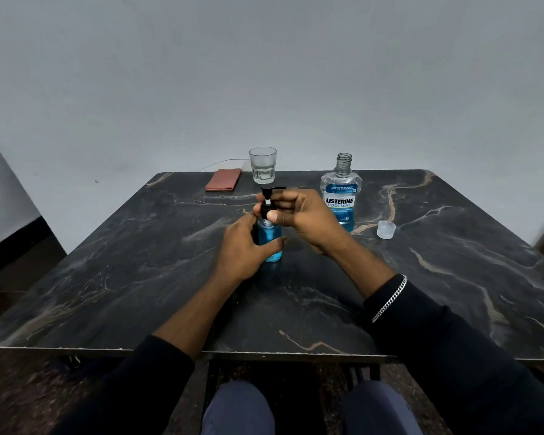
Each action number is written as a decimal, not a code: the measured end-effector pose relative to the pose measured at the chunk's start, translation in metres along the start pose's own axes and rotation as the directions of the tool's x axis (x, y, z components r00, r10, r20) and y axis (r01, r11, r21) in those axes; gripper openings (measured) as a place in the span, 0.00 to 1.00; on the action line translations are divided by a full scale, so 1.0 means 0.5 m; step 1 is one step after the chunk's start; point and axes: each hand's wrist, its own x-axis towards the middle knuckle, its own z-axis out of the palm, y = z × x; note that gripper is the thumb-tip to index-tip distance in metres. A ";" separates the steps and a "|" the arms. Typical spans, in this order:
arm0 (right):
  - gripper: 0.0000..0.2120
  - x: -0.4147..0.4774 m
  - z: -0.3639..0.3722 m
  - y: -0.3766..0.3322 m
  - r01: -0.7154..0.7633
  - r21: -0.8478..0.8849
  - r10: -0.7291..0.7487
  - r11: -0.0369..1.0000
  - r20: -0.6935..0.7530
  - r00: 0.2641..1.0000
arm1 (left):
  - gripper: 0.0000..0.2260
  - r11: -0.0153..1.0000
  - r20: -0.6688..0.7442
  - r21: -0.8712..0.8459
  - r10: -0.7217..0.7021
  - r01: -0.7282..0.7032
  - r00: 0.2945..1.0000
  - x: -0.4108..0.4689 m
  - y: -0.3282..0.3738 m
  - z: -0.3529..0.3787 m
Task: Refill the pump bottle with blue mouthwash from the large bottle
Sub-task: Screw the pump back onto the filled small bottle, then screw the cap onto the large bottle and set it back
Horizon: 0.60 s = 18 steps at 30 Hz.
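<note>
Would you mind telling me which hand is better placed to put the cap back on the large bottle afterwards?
Right, probably. The clear cap and open large bottle both sit on the right hand's side; the left hand steadies the pump bottle.

- The left hand [244, 246] covers most of the pump bottle [272, 243]; only a strip of blue on its right side and its foot show.
- The right hand [299, 215] wraps the black collar [267, 211], so whether it sits fully on the neck cannot be told.
- The pump spout [275, 189] runs off behind the right fingers.
- Small print on the label [339, 200] of the large bottle [340, 196], beyond the right hand, is too fine to read.
- A thin wire [220, 162], far beyond the left hand, goes behind the cloth [223, 179].
- Both sleeves are cut off by the lower edge.
</note>
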 end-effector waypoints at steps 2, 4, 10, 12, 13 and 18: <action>0.17 0.000 0.003 0.003 0.005 -0.010 -0.006 1.000 -0.017 1.000 | 0.24 0.999 -0.012 0.041 0.001 0.000 1.000 0.000 -0.002 0.000; 0.17 -0.002 0.003 0.006 0.009 -0.017 -0.010 1.000 -0.018 1.000 | 0.23 0.998 -0.015 0.058 -0.004 0.005 1.000 0.000 -0.002 0.002; 0.19 -0.005 -0.001 0.002 -0.016 -0.072 0.011 0.997 -0.074 0.997 | 0.21 0.997 -0.035 0.076 -0.026 0.029 0.999 0.001 0.000 0.000; 0.20 -0.009 -0.005 -0.008 -0.035 -0.149 0.021 0.988 -0.099 0.995 | 0.22 0.997 -0.032 0.073 -0.028 0.030 0.999 0.002 -0.002 -0.001; 0.21 -0.013 -0.007 -0.015 -0.041 -0.201 0.020 0.979 -0.105 0.994 | 0.23 0.997 -0.025 0.072 -0.031 0.032 0.999 0.001 -0.002 -0.001; 0.16 -0.053 -0.022 -0.053 -0.090 -0.515 -0.030 0.852 -0.220 0.975 | 0.43 0.997 -0.008 0.037 -0.073 0.073 0.997 0.000 -0.002 -0.003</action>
